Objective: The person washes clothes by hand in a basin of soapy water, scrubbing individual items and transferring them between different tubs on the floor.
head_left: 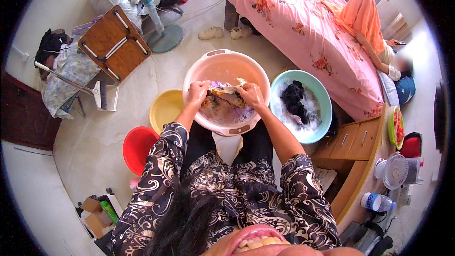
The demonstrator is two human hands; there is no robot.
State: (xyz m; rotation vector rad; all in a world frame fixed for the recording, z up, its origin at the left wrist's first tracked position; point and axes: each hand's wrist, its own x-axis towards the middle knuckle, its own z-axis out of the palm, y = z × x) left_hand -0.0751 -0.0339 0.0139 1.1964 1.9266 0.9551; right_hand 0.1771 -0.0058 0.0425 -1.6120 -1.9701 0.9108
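- Mouth [258,245] of the wearer sits nearest my head camera, with dark hair [182,218] hanging beside it; if the body bent further, I'd worry about hair swinging across my view.
- Both hands show me a firm grip: left hand [198,91] and right hand [252,95] are each clenched on the cloth [226,94], stretched between them over the pink tub [220,68].
- Slippery suds are my main concern; should one grip loosen, I judge the wet cloth would drop and splash water over the rim.
- Pulling too hard between the fists could strain or tear the cloth, if the weave is thin; I can't tell from my end.
- Legs [258,144] stand right by the tub, so a knock could slop it.
- Just to its right, the blue tub [327,106] holds dark laundry [295,98] in foam; dye might run if the two loads mixed.
- As for looks, I see the cloth wet and bunched, in white, purple, yellow-orange and dark patches; folds hang toward murky water, and I can't make out where it ends.
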